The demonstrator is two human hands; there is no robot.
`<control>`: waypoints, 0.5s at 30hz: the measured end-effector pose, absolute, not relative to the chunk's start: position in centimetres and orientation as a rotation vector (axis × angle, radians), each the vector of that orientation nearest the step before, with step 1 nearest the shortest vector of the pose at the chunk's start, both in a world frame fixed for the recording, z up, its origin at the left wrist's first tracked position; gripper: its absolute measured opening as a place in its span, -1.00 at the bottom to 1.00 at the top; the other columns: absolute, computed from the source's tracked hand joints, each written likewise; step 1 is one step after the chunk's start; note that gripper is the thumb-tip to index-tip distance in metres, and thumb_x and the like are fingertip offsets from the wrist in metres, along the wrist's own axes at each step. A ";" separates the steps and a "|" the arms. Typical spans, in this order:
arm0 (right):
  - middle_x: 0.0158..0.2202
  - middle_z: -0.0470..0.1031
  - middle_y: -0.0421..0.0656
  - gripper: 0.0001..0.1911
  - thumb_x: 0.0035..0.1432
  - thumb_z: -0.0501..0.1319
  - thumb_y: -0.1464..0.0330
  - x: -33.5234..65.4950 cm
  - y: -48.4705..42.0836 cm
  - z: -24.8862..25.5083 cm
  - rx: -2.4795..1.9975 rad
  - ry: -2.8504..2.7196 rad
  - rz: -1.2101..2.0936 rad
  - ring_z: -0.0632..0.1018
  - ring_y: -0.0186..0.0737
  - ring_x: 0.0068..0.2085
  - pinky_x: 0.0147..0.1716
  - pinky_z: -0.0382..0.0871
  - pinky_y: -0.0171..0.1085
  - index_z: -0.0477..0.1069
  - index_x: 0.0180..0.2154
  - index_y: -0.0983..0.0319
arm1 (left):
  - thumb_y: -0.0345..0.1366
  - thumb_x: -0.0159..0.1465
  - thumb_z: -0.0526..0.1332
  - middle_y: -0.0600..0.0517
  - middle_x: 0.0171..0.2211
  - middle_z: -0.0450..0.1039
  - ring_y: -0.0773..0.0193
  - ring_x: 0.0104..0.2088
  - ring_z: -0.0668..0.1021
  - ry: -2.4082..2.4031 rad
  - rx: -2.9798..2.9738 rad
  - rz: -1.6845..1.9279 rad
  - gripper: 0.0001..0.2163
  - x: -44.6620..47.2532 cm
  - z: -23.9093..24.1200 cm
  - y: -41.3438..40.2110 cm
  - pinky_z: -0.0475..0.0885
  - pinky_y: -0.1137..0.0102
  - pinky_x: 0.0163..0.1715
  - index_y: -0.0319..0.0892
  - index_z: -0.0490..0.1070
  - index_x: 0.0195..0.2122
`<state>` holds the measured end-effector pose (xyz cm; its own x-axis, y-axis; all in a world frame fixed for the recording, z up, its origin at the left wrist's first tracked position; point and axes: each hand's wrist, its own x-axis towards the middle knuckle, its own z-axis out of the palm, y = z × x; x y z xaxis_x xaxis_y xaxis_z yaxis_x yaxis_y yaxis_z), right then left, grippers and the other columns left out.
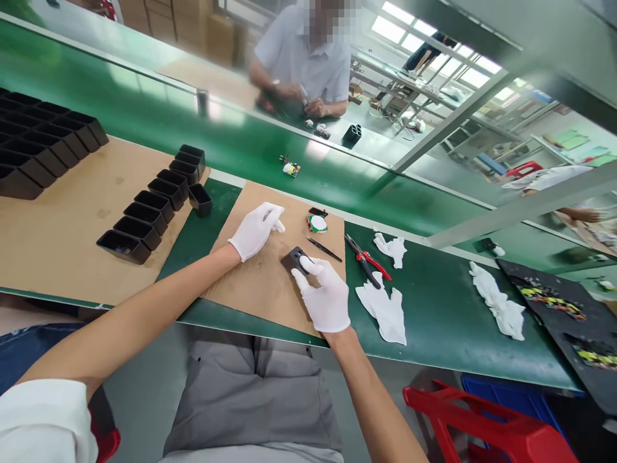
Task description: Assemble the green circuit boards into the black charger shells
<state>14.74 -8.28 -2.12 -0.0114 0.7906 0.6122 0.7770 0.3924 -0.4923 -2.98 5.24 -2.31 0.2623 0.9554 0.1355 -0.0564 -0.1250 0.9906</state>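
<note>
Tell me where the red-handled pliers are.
In the head view, the red-handled pliers lie on the green mat just right of the brown board, between the black tweezers and a white cloth.

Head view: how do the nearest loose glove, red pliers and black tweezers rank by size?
Largest: nearest loose glove. Then red pliers. Smallest: black tweezers, shorter and slimmer. All lie similarly near the camera.

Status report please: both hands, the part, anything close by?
Left hand curled on brown board, nothing seen in it. Right hand grips dark part. Tweezers and red pliers lie beside, apart.
</note>
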 end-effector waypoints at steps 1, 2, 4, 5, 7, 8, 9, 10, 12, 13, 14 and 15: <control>-0.11 0.70 -0.12 -0.80 0.26 0.38 0.37 14.8 -8.4 -1.5 -1.358 -1.744 0.010 0.71 -0.12 -0.10 -0.05 0.63 -0.17 0.60 -0.06 0.11 | -0.20 0.45 0.11 0.01 -0.42 0.62 0.24 -0.32 0.61 0.919 1.394 1.123 -0.79 -3.0 -2.4 5.3 0.49 0.36 -0.16 -0.19 0.47 -0.17; -0.09 0.70 -0.11 -0.78 0.26 0.39 0.37 14.9 -8.5 -1.1 -1.351 -1.715 0.005 0.71 -0.11 -0.07 -0.01 0.62 -0.15 0.60 -0.05 0.11 | -0.21 0.45 0.10 0.01 -0.41 0.62 0.24 -0.32 0.62 0.922 1.398 1.126 -0.79 -3.0 -2.4 5.3 0.49 0.35 -0.16 -0.19 0.47 -0.17; -0.04 0.68 -0.10 -0.74 0.27 0.39 0.36 15.0 -8.7 -0.6 -1.356 -1.658 0.016 0.68 -0.09 0.00 0.08 0.59 -0.10 0.57 0.00 0.11 | -0.20 0.45 0.10 0.01 -0.42 0.62 0.23 -0.32 0.62 0.925 1.405 1.126 -0.78 -3.1 -2.6 5.4 0.50 0.35 -0.17 -0.19 0.47 -0.16; -0.03 0.68 -0.10 -0.74 0.27 0.39 0.35 14.9 -8.8 -0.7 -1.370 -1.638 0.038 0.68 -0.09 0.01 0.10 0.57 -0.08 0.57 0.01 0.10 | -0.20 0.45 0.09 0.01 -0.42 0.62 0.23 -0.32 0.62 0.924 1.409 1.124 -0.78 -3.1 -2.7 5.4 0.50 0.35 -0.17 -0.19 0.47 -0.16; -0.07 0.69 -0.11 -0.76 0.25 0.39 0.34 14.7 -9.0 -1.4 -1.412 -1.622 0.116 0.69 -0.09 -0.04 0.07 0.58 -0.10 0.60 -0.03 0.10 | -0.19 0.46 0.08 0.01 -0.41 0.63 0.23 -0.31 0.63 0.927 1.420 1.120 -0.77 -3.1 -2.8 5.5 0.50 0.36 -0.17 -0.19 0.47 -0.14; -0.10 0.69 -0.12 -0.77 0.23 0.40 0.33 14.6 -9.0 -1.9 -1.437 -1.621 0.167 0.70 -0.09 -0.08 0.02 0.60 -0.12 0.61 -0.06 0.09 | -0.19 0.46 0.08 0.00 -0.40 0.64 0.22 -0.30 0.63 0.931 1.426 1.120 -0.77 -3.0 -2.8 5.5 0.50 0.36 -0.16 -0.19 0.47 -0.13; -0.13 0.70 -0.13 -0.78 0.20 0.41 0.33 14.4 -9.0 -2.5 -1.460 -1.618 0.222 0.70 -0.09 -0.12 -0.04 0.61 -0.14 0.63 -0.09 0.09 | -0.18 0.47 0.07 0.00 -0.39 0.64 0.22 -0.29 0.64 0.936 1.434 1.118 -0.76 -3.0 -2.8 5.4 0.50 0.36 -0.16 -0.19 0.47 -0.11; -0.15 0.70 -0.13 -0.78 0.17 0.41 0.33 14.3 -9.0 -2.9 -1.481 -1.607 0.276 0.70 -0.09 -0.14 -0.08 0.62 -0.15 0.65 -0.11 0.08 | -0.17 0.47 0.06 0.00 -0.39 0.64 0.22 -0.29 0.64 0.941 1.444 1.116 -0.75 -3.0 -2.8 5.4 0.50 0.35 -0.16 -0.18 0.46 -0.10; -0.14 0.69 -0.12 -0.76 0.13 0.42 0.32 14.0 -8.9 -3.6 -1.509 -1.549 0.372 0.70 -0.07 -0.14 -0.11 0.61 -0.15 0.66 -0.12 0.08 | -0.16 0.47 0.06 0.00 -0.40 0.64 0.20 -0.29 0.64 0.953 1.468 1.110 -0.75 -3.0 -2.8 5.3 0.50 0.34 -0.16 -0.18 0.46 -0.11; -0.14 0.69 -0.11 -0.76 0.10 0.43 0.31 14.0 -8.9 -3.7 -1.514 -1.506 0.419 0.69 -0.06 -0.12 -0.08 0.61 -0.14 0.66 -0.13 0.07 | -0.15 0.47 0.06 0.01 -0.40 0.63 0.19 -0.30 0.64 0.959 1.482 1.106 -0.75 -3.0 -2.8 5.2 0.50 0.33 -0.15 -0.17 0.46 -0.12; -0.13 0.69 -0.11 -0.76 0.07 0.45 0.31 14.0 -8.8 -3.6 -1.512 -1.455 0.467 0.68 -0.05 -0.10 -0.05 0.60 -0.12 0.67 -0.15 0.08 | -0.14 0.47 0.07 0.01 -0.41 0.63 0.19 -0.30 0.64 0.965 1.496 1.104 -0.74 -3.0 -2.8 5.2 0.50 0.32 -0.15 -0.17 0.46 -0.14; -0.13 0.68 -0.10 -0.75 0.04 0.47 0.31 14.0 -8.7 -3.5 -1.504 -1.396 0.517 0.67 -0.04 -0.08 0.00 0.59 -0.11 0.67 -0.17 0.08 | -0.12 0.47 0.07 0.01 -0.41 0.63 0.18 -0.30 0.64 0.971 1.509 1.104 -0.74 -3.0 -2.8 5.2 0.49 0.31 -0.14 -0.16 0.46 -0.16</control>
<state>13.99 -8.69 -3.51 0.2481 0.9210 0.3003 0.5033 0.1423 -0.8523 -2.99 5.16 -2.79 0.2643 0.9492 0.1710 0.0485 -0.1902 0.9806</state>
